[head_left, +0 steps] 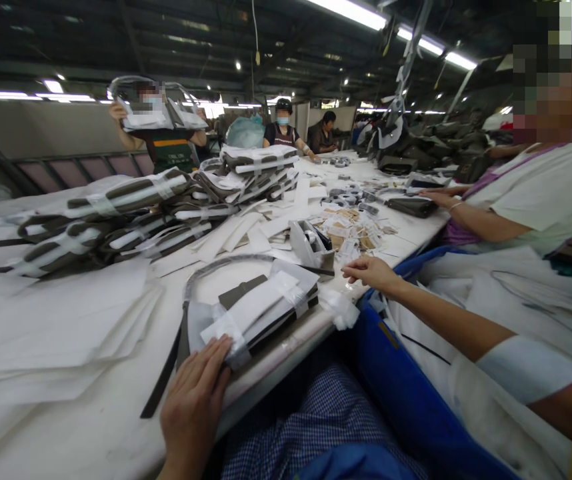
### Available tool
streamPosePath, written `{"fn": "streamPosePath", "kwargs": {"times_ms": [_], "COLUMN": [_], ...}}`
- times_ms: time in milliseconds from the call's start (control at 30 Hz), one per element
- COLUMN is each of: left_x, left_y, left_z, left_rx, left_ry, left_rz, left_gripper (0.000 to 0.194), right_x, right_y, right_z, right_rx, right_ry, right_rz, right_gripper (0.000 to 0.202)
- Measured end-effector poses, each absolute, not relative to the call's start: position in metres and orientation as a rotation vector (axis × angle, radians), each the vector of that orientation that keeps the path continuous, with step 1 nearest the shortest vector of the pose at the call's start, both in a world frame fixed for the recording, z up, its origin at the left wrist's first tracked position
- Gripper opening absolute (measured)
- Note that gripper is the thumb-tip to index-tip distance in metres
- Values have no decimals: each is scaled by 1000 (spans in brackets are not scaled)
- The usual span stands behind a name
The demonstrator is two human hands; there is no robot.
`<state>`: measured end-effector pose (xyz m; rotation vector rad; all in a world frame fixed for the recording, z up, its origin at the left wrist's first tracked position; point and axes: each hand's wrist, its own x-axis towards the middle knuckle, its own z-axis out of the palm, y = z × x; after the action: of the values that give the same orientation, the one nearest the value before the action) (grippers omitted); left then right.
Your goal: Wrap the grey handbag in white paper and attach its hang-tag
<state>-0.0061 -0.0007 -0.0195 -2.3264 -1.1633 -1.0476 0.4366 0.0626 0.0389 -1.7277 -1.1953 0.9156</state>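
A dark olive handbag point(283, 313) lies on the table before me, partly covered with white paper and clear tape. Its wrapped handle point(226, 260) arches behind it, and a dark strap point(166, 370) trails off to the left. My left hand point(199, 387) rests on the bag's near left end, fingers stretched out over the taped paper. Apart from the bag, my right hand point(373, 273) is raised near the table edge with thumb and fingertips pinched; what they hold, if anything, is too small to make out. A tape dispenser point(309, 243) stands just behind the bag.
Wrapped bags point(131, 213) are piled at the back left, with white paper sheets point(66, 333) in front. Small packets and tags point(351, 227) lie scattered mid-table. A blue bin point(391, 360) of white material is at my right. Co-workers stand around the table, one point(531, 193) close at right.
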Motion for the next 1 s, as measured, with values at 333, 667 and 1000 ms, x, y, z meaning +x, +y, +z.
{"fn": "streamPosePath", "kwargs": {"times_ms": [333,667,1000], "left_x": [-5,-5,-1], "left_y": [1,1,-7], "left_z": [-20,-22,-17], "left_rx": [-2312,-2328,-2376], "left_ry": [-1126,-1176,-1319], "left_rz": [-1128,-1134,-1118], "left_gripper": [41,46,40], "right_x": [417,443,341], "right_y": [63,19,10], "right_z": [17,66,124], "right_rx": [-1724,-1717,-1045], "right_ry": [-1182,-1897,-2791], "right_rz": [853,280,244], "right_gripper": [30,18,20]}}
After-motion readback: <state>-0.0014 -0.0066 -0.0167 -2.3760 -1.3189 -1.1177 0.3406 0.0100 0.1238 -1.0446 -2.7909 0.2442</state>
